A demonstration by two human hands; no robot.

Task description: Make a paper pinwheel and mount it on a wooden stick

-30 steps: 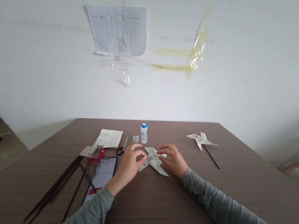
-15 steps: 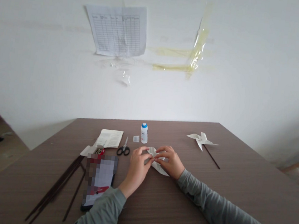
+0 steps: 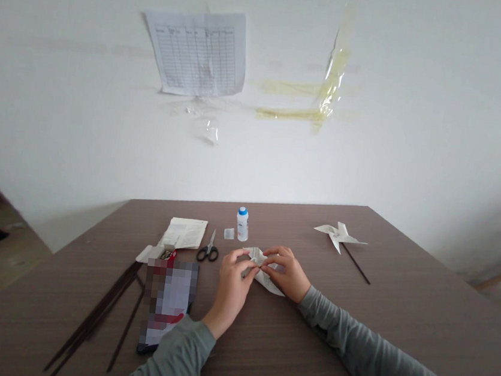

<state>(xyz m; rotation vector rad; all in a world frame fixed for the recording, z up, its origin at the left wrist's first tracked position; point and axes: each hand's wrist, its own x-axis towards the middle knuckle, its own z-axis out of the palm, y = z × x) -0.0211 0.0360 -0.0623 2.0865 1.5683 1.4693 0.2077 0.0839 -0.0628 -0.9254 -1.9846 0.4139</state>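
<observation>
A piece of printed paper [image 3: 269,283] with cut, pointed corners lies on the table, partly covered by my hands. My left hand [image 3: 235,280] pinches at its middle, fingertips pressed together. From the other side my right hand [image 3: 286,274] meets it, thumb and fingers closed on the same paper. Whatever small thing may lie between the fingertips is hidden. Just beyond my hands stands a white bottle with a blue cap [image 3: 242,226], and beside it a small clear plastic piece [image 3: 229,233]. Black-handled scissors [image 3: 208,252] rest left of it.
A paper pinwheel [image 3: 338,235] on a dark stick lies at the right. Stacked printed sheets [image 3: 185,233], a small open box [image 3: 167,255], a phone [image 3: 171,306] and several dark sticks [image 3: 93,315] are at the left. A wall [image 3: 280,167] borders the table's far edge.
Both hands keep their pinch on the paper, with only slight finger movement. The whole view has shifted very slightly.
</observation>
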